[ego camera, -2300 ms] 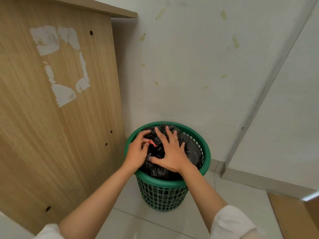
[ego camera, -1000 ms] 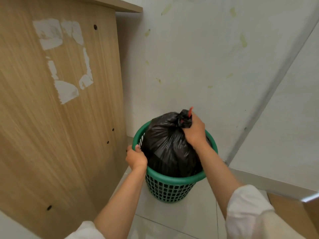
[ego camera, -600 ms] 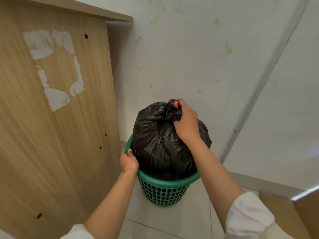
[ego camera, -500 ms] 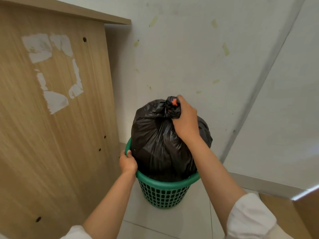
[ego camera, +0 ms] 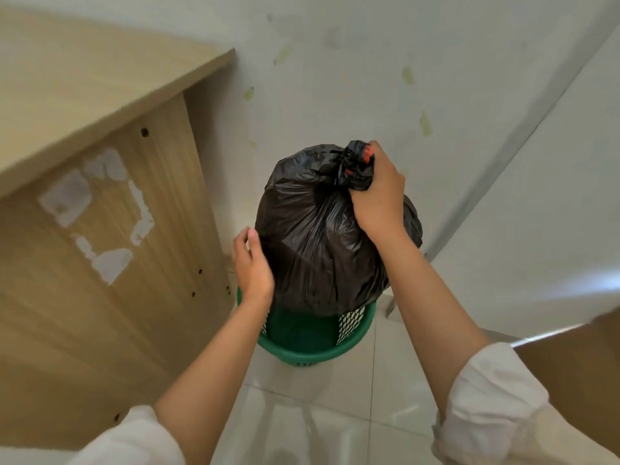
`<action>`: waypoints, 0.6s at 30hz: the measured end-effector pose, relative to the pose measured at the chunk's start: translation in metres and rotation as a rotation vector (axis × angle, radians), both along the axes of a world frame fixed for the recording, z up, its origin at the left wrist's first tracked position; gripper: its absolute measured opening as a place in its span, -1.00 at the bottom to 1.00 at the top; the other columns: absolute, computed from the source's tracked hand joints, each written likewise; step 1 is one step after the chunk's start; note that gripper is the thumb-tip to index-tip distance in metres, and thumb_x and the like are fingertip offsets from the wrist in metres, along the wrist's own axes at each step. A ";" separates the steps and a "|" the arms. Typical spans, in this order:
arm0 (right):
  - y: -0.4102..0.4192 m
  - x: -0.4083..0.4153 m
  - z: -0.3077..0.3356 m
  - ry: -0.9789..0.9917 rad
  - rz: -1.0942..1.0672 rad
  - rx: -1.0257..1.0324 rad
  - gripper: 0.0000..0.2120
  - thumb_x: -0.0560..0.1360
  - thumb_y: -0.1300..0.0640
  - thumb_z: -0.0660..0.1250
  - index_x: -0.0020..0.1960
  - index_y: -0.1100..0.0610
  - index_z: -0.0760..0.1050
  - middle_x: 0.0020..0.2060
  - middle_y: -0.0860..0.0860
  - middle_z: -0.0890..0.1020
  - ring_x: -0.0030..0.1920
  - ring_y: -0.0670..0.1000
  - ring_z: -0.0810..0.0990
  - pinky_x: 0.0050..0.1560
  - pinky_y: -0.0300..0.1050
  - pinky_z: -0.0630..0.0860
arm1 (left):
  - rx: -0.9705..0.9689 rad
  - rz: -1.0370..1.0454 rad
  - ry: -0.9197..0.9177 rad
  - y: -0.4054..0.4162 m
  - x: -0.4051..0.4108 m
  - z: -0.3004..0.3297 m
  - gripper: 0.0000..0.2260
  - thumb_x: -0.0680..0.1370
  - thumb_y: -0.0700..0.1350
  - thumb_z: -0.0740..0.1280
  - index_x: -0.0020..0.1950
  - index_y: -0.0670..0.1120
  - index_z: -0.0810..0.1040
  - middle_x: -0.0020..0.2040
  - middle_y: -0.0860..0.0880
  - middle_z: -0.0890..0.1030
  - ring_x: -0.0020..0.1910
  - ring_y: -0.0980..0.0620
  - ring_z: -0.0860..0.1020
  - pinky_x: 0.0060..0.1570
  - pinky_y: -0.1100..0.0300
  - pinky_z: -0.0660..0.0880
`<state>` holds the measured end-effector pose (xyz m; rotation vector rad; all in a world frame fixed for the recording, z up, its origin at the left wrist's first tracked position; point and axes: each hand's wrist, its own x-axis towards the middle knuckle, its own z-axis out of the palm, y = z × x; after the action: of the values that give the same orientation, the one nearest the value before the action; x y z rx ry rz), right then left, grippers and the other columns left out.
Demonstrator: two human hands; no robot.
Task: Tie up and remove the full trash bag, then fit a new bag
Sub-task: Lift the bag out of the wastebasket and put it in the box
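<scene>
A full black trash bag (ego camera: 312, 236) with a red drawstring at its tied neck hangs above the green mesh bin (ego camera: 312, 352). Its bottom is about level with the bin's rim, and the bin's green inside shows below it. My right hand (ego camera: 377, 199) is shut on the bag's gathered neck at the top right. My left hand (ego camera: 251, 263) is off the rim, fingers apart, beside the bag's left side. I cannot tell whether it touches the bag.
A wooden desk side panel (ego camera: 100, 246) with torn sticker marks stands close on the left of the bin. White walls meet in a corner behind it. Pale floor tiles (ego camera: 318, 414) lie in front. A brown cardboard surface (ego camera: 587, 380) is at the right edge.
My right hand has lifted the tied bag up until its bottom is almost out of the bin. My left hand has let go of the bin rim and risen beside the bag.
</scene>
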<state>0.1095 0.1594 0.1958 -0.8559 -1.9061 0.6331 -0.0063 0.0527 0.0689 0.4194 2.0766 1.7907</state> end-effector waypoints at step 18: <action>-0.019 -0.020 0.291 -0.067 -0.031 -0.137 -0.85 0.49 0.32 0.23 -0.11 0.11 0.31 -0.36 -0.13 0.41 -0.35 -0.21 0.33 -0.31 -0.33 0.26 | -0.232 -0.268 -0.151 -0.003 -0.031 0.311 -0.61 0.67 0.04 0.01 0.41 -0.11 0.33 0.34 -0.13 0.44 0.32 -0.11 0.41 0.20 0.12 0.31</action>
<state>0.0890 0.1404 0.4865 -1.0030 -1.9219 0.7305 -0.0370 0.0497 0.3800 0.4569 1.9877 1.3685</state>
